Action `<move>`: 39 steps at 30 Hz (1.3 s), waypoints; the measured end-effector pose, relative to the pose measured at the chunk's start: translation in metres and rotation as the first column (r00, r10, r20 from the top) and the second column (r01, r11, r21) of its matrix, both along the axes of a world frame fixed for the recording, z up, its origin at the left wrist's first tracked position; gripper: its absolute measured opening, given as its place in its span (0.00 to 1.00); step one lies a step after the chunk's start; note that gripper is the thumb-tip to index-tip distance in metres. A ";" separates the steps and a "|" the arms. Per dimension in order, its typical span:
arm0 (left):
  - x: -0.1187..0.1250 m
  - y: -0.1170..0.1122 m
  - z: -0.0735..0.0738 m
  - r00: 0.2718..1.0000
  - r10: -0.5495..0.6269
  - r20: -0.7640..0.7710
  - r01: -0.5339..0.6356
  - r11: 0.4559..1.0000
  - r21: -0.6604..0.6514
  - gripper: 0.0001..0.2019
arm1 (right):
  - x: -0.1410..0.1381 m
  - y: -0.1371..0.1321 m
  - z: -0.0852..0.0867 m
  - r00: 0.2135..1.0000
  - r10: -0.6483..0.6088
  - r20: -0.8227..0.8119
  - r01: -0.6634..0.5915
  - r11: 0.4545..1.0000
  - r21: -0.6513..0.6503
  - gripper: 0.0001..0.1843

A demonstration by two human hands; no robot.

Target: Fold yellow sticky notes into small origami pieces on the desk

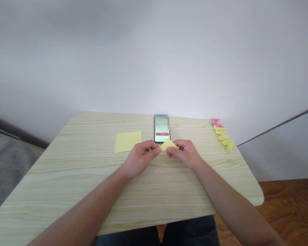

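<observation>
A small yellow paper (167, 145), folded into a triangle, is held just above the light wooden table (92, 191). My left hand (141, 156) pinches its left corner with curled fingers. My right hand (185, 153) pinches its right side, fingers closed on the fold. A flat yellow square sheet (128, 141) lies on the table to the left of my left hand. Just behind the folded paper lies a phone (162, 133) with its screen lit.
A row of several small folded paper pieces, pink (216, 123) at the far end and yellow (223, 137) nearer, lies along the table's right edge. A white wall rises behind the table. Wooden floor shows at the lower right, grey floor at the left.
</observation>
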State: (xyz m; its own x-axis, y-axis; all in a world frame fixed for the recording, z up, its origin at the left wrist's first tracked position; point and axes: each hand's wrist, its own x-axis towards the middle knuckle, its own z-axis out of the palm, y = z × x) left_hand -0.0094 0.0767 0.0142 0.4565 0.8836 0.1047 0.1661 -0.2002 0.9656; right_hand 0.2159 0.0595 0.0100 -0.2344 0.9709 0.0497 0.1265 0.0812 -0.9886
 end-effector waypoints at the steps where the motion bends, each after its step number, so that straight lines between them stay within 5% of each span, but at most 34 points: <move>1: 0.000 0.000 0.000 1.000 -0.005 -0.005 0.005 1.000 -0.005 0.14 | 0.000 0.000 0.000 1.000 -0.001 0.003 0.001 1.000 -0.004 0.14; 11: 0.003 -0.002 0.002 0.999 0.019 -0.038 -0.018 1.000 0.003 0.15 | 0.000 0.002 -0.004 1.000 0.002 -0.030 -0.003 0.999 -0.039 0.15; 19: 0.001 0.001 -0.004 0.990 0.055 0.128 -0.041 0.993 -0.111 0.16 | 0.000 0.003 0.000 0.987 -0.043 -0.154 0.037 0.998 -0.042 0.14; 26: 0.001 0.000 -0.002 0.990 0.059 0.125 -0.048 0.995 -0.088 0.16 | -0.001 0.003 0.001 0.984 -0.018 -0.178 0.000 0.995 -0.100 0.15; 30: 0.000 -0.001 -0.002 0.987 0.094 0.129 -0.094 0.996 -0.005 0.09 | 0.000 0.005 -0.003 0.970 -0.035 -0.241 -0.003 0.988 -0.155 0.14; 34: 0.002 -0.001 -0.004 0.987 0.107 0.116 -0.126 0.978 0.167 0.23 | 0.001 0.007 -0.005 0.921 -0.005 -0.390 -0.117 0.951 -0.287 0.12; 39: 0.004 0.000 -0.002 0.991 0.097 0.089 -0.117 0.959 0.260 0.13 | 0.003 0.005 -0.005 0.886 0.044 -0.463 -0.237 0.899 -0.369 0.12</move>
